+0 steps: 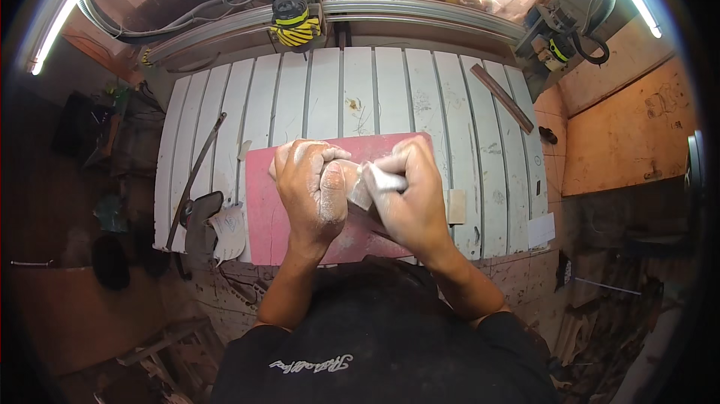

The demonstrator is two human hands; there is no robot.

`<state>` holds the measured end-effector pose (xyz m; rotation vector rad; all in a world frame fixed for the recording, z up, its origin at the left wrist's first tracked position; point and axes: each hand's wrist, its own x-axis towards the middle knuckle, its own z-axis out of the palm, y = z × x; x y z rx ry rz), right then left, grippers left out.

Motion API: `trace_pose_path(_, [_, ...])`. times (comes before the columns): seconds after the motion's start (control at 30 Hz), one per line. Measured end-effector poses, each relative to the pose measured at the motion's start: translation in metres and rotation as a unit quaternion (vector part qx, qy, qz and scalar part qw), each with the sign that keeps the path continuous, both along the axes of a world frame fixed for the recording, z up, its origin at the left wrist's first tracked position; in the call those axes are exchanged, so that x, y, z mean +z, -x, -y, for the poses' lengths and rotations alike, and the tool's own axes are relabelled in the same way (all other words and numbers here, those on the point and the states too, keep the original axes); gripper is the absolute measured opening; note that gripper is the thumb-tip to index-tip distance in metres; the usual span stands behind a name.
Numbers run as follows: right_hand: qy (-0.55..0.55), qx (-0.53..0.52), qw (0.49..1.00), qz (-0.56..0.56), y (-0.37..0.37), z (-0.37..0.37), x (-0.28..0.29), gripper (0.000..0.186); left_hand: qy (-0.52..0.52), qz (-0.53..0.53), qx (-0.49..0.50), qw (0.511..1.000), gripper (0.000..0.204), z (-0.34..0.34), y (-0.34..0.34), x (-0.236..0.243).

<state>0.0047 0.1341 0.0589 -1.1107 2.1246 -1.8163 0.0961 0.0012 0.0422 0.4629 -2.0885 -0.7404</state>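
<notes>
My left hand is closed, dusted with white powder, its fingers wrapped round a pale, dusty piece that shows between my two hands. The kind of that piece is hard to tell, since my fingers hide most of it. Against its right side, my right hand pinches a white folded piece, slightly smeared by motion. Both hands are above a pinkish-red board, which lies flat on the white slatted table and carries pale dust.
A small pale block sits right of the board; a white sheet lies at the right corner. Farther back rests a brown strip. On the left are a long dark bar and a pale curved piece. A metal rail with machine heads spans behind.
</notes>
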Motion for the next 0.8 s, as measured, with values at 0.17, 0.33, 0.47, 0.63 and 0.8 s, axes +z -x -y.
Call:
trace_pose_path(0.17, [0.002, 0.037, 0.999, 0.010, -0.002, -0.001, -0.002, 0.017, -0.007, -0.002, -0.009, 1.000, 0.022, 0.002, -0.002, -0.004])
trace_pose_path(0.33, [0.028, 0.068, 0.997, -0.022, -0.007, -0.009, -0.011, 0.019, -0.008, 0.006, -0.014, 1.000, 0.020, 0.003, -0.004, -0.001])
trace_pose_path(0.47, [-0.067, -0.038, 0.985, 0.154, 0.051, 0.000, -0.019, 0.016, 0.009, 0.014, -0.030, 0.999, 0.026, 0.000, -0.005, 0.004])
trace_pose_path(0.63, [-0.067, -0.042, 0.989, 0.129, 0.027, -0.029, -0.027, 0.019, 0.053, 0.094, -0.019, 0.994, 0.045, -0.015, -0.009, 0.022])
trace_pose_path(0.8, [-0.057, -0.036, 0.988, 0.139, 0.021, -0.047, -0.029, 0.017, -0.006, 0.126, -0.027, 0.992, 0.044, -0.006, -0.010, 0.014])
